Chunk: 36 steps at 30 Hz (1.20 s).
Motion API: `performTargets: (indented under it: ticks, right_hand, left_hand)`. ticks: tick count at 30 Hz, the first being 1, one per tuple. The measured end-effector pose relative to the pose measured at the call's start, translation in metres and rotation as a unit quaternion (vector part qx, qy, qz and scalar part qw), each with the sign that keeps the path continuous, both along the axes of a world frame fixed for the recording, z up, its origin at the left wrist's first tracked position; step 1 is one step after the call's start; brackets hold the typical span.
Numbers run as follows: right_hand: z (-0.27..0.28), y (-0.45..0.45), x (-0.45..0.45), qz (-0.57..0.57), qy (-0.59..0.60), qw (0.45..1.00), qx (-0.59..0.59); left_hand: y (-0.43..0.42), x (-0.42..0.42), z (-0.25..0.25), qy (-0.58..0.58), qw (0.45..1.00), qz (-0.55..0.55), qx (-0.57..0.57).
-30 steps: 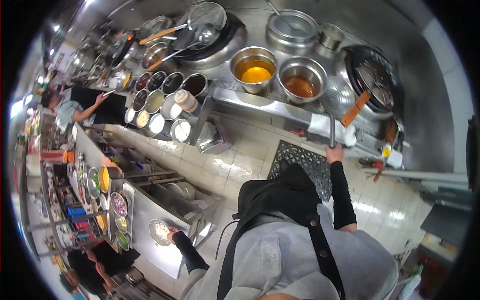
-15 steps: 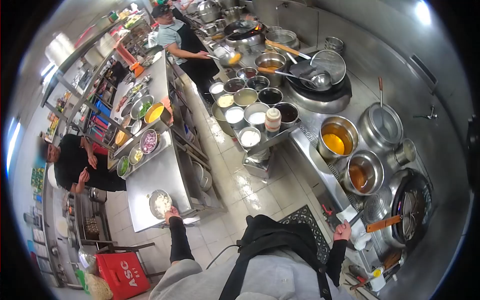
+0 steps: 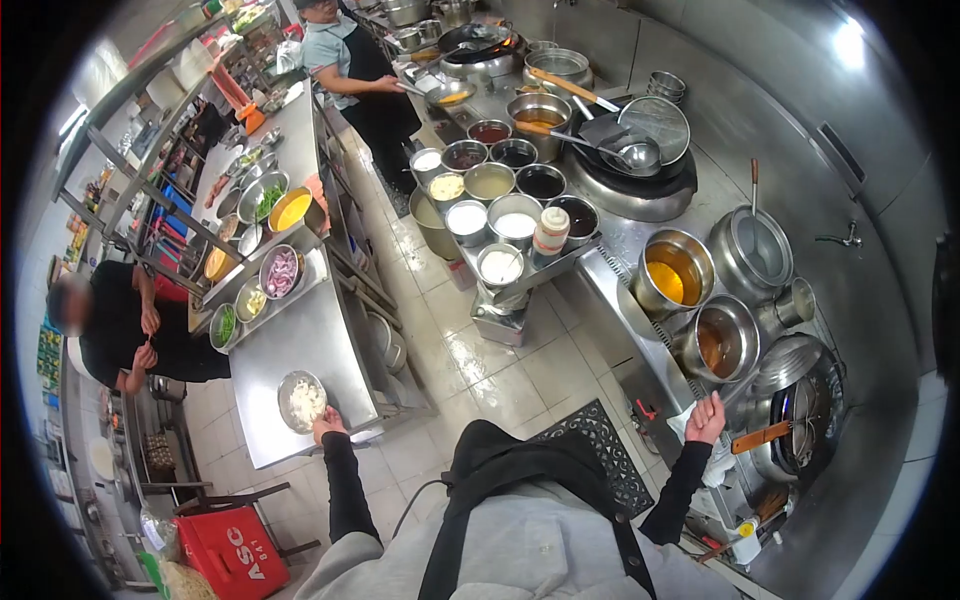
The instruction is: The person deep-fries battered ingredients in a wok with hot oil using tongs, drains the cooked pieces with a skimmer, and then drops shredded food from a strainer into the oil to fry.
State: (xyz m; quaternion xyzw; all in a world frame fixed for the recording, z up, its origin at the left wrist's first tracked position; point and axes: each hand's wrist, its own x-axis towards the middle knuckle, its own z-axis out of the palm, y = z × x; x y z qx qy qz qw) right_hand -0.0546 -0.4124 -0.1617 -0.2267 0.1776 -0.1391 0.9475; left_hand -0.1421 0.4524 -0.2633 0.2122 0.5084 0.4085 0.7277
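The bottom edge is cutting off the grey shirt [image 3: 525, 550] and the red box [image 3: 228, 555], while the top edge is cropping the head of the co-worker [image 3: 365, 80] by the far wok [image 3: 478, 43]. Blur is covering the face of the black-clad person [image 3: 115, 320]; anything between that person's hands is showing too small to tell. Some fingers of the left hand [image 3: 326, 424] are hiding at the steel bowl [image 3: 290, 407], whose white pieces [image 3: 308, 400] are appearing too small to identify. The right hand [image 3: 705, 420] is partly covering the white cloth [image 3: 717, 467].
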Motion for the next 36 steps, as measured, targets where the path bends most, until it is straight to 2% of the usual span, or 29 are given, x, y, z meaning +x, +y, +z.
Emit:
performTargets:
  ticks: [4, 7, 13, 15, 18, 20, 21, 22, 24, 25, 26, 27, 28, 33, 36]
  right_hand:
    - [0.045, 0.035, 0.038, -0.022, 0.118, 0.98, -0.159]
    - [0.077, 0.079, 0.071, 0.002, 0.168, 0.956, -0.242]
    - [0.137, 0.189, 0.181, 0.162, 0.145, 0.911, -0.351]
    - [0.137, 0.218, 0.239, 0.214, 0.148, 0.874, -0.411]
    - [0.134, 0.271, 0.34, 0.291, 0.157, 0.849, -0.412]
    - [0.128, 0.313, 0.407, 0.303, 0.101, 0.805, -0.5]
    - [0.1, 0.328, 0.457, 0.29, 0.125, 0.842, -0.436]
    - [0.132, 0.363, 0.474, 0.321, 0.17, 0.817, -0.449]
    - [0.133, 0.41, 0.529, 0.346, 0.142, 0.808, -0.456]
    - [0.124, 0.433, 0.562, 0.335, 0.141, 0.825, -0.432]
    - [0.124, 0.45, 0.593, 0.371, 0.148, 0.782, -0.479]
    - [0.132, 0.468, 0.614, 0.4, 0.14, 0.762, -0.489]
    - [0.123, 0.487, 0.647, 0.416, 0.192, 0.777, -0.432]
    - [0.098, 0.543, 0.737, 0.485, 0.195, 0.744, -0.416]
    - [0.092, 0.56, 0.759, 0.48, 0.191, 0.744, -0.423]
  left_hand:
    - [0.007, 0.0, 0.011, -0.01, 1.0, -0.026, 0.001]
    - [0.005, -0.001, 0.022, 0.008, 1.0, -0.029, 0.002]
    - [0.001, -0.004, 0.022, 0.01, 0.999, -0.041, 0.011]
    - [0.001, -0.006, 0.019, -0.008, 0.999, -0.037, 0.006]
    - [-0.002, -0.008, 0.02, -0.003, 1.0, -0.018, -0.002]
    - [-0.004, -0.012, 0.02, -0.004, 1.0, -0.016, -0.007]
    - [-0.002, -0.016, 0.017, -0.006, 1.0, -0.02, -0.007]
    - [0.0, -0.017, 0.015, -0.01, 1.0, -0.026, -0.004]
    - [-0.002, -0.017, 0.014, -0.012, 1.0, -0.007, -0.01]
    - [-0.002, -0.016, 0.016, -0.013, 1.0, 0.0, -0.011]
    - [-0.004, -0.013, 0.019, -0.007, 1.0, 0.007, -0.016]
    - [-0.006, -0.01, 0.021, -0.002, 1.0, 0.013, -0.021]
    - [-0.008, -0.003, 0.024, 0.003, 0.999, 0.02, -0.027]
    - [-0.017, 0.013, 0.025, 0.018, 0.997, 0.077, -0.023]
    - [-0.02, 0.013, 0.021, 0.01, 0.996, 0.09, -0.019]
